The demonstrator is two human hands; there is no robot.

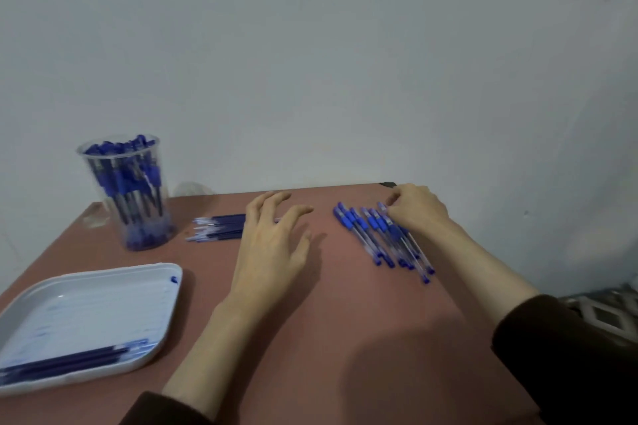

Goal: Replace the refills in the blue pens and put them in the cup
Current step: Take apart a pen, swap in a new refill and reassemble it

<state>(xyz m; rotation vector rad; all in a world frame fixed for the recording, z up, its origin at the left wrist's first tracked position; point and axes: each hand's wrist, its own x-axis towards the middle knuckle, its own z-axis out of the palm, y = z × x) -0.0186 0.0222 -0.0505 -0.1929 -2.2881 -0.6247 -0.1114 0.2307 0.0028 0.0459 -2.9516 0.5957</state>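
Several blue capped pens (374,235) lie side by side on the reddish table, right of centre. My right hand (417,207) sits over the far end of that row, its fingers curled down onto the pens; whether it grips one is hidden. My left hand (272,238) hovers with spread, relaxed fingers over the table middle and holds nothing. Just left of it lies a bundle of dark blue refills (217,228). A clear plastic cup (127,190) packed with blue pens stands at the back left.
A white tray (86,314) at the front left holds a few dark refills along its near side and a small blue cap near its far corner. The table (345,321) backs onto a pale wall. A patterned cloth shows at the right edge.
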